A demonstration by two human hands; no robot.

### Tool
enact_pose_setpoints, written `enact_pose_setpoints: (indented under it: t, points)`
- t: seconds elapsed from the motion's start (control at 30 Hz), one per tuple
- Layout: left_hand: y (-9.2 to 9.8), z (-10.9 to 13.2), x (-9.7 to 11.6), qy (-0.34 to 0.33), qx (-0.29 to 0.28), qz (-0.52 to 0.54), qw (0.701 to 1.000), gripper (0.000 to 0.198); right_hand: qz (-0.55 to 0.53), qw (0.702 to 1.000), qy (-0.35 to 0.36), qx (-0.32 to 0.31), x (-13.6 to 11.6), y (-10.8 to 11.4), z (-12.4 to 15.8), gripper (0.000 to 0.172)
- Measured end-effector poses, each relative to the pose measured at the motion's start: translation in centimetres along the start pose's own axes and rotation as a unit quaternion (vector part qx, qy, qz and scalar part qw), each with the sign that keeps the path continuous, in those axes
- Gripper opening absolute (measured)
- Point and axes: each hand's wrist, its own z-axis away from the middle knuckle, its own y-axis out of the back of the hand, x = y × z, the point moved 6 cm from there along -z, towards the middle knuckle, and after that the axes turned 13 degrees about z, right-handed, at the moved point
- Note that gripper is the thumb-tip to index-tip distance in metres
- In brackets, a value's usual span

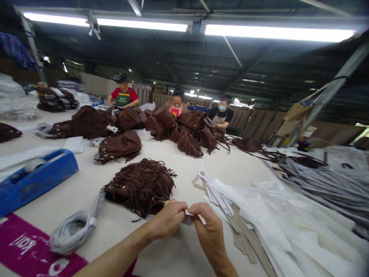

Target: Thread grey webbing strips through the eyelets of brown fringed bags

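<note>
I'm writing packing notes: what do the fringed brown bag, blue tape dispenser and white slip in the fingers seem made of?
Fringed bag: matte leather or suede, real or imitation; its thin strips lie limp. Tape dispenser: probably hard plastic, perhaps painted metal; it looks rigid and scuffed. White slip: thin, perhaps paper; finish unclear, mostly hidden.

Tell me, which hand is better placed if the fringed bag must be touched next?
Probably the left hand: it is right beside the bag, while the right hand is farther off, nearer the strips. Both pinch a white piece.
</note>
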Motion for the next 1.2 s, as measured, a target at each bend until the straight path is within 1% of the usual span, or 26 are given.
enact_pose_setpoints:
  t: [0.1,0.23,0.33,0.47,0.57,0.73,0.8,0.87,0.93,1.0,1.07,1.13,1.17,1.2]
  points:
    - [0.2,0.0,0.0,-0.004,0.013,0.002,1.000,0.016,0.018,0.998,0.054,-0.013,-0.8,0.4,-0.3,0.019]
    - [0.4,0.3,0.2,-0.007,0.006,0.012,1.000,0.017,0.026,0.994,0.100,-0.041,-1.6,0.5,-0.4,0.021]
    - [0.8,0.4,0.3,-0.001,-0.001,0.038,0.999,0.016,0.030,0.991,0.119,-0.058,-1.8,0.4,-0.2,0.022]
    - [1.0,0.6,0.5,0.002,-0.039,0.078,0.996,0.014,0.028,0.985,0.148,-0.078,-2.1,0.4,0.4,0.024]
    - [0.9,0.6,0.3,0.004,-0.054,0.108,0.993,0.012,0.026,0.982,0.159,-0.099,-2.3,0.2,0.7,0.026]
    - [0.8,0.2,-0.9,0.038,-0.044,0.157,0.986,0.010,0.033,0.974,0.192,-0.119,-3.3,0.2,1.2,0.030]
    - [1.0,0.2,-1.0,0.054,-0.046,0.174,0.982,0.012,0.047,0.970,0.201,-0.130,-3.5,0.3,1.4,0.032]
    - [1.2,0.5,-0.7,0.060,-0.062,0.188,0.978,0.015,0.076,0.966,0.210,-0.130,-3.6,0.6,1.3,0.034]
    - [1.2,1.0,-0.1,0.051,-0.084,0.190,0.977,0.018,0.114,0.962,0.225,-0.106,-3.8,1.0,1.2,0.035]
    - [1.2,1.4,0.0,0.040,-0.093,0.170,0.980,0.021,0.150,0.956,0.241,-0.080,-4.2,1.4,1.1,0.032]
    - [1.4,1.2,-0.6,0.029,-0.059,0.139,0.988,0.028,0.181,0.948,0.250,-0.076,-4.5,1.5,1.0,0.028]
    - [1.6,0.5,-1.4,0.017,-0.015,0.116,0.993,0.033,0.216,0.939,0.246,-0.103,-4.6,1.6,1.0,0.023]
    - [1.6,0.1,-1.7,0.009,0.000,0.107,0.994,0.036,0.232,0.935,0.239,-0.117,-4.6,2.0,1.0,0.021]
    - [1.5,-0.3,-1.7,-0.003,0.007,0.099,0.995,0.038,0.245,0.934,0.228,-0.124,-4.5,2.9,1.0,0.020]
